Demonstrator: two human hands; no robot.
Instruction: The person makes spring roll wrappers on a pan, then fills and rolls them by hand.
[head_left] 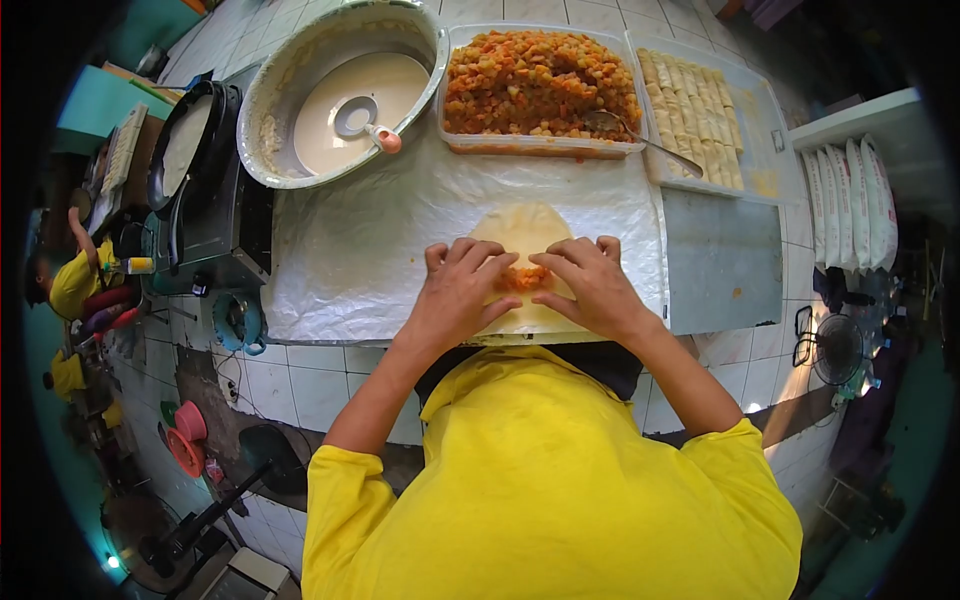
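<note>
The person bends both forearms inward over the worktop, so that the left hand and the right hand face each other, fingers curved and fingertips near together. In each grip the thumb stands apart from the forefinger; whether the fingers pinch the wrapper, one cannot tell.

This wrapper is pale, thin and rounded at its far side. It lies flat on the white sheet, near the person's body, and a short orange strip of filling sits on it between the hands.

Beyond, a large pot contains pale batter and a ladle. Beside it, a plastic box is heaped with orange diced mixture, where a spoon leans out. A second box, at right, holds pale rolls in rows.
</note>
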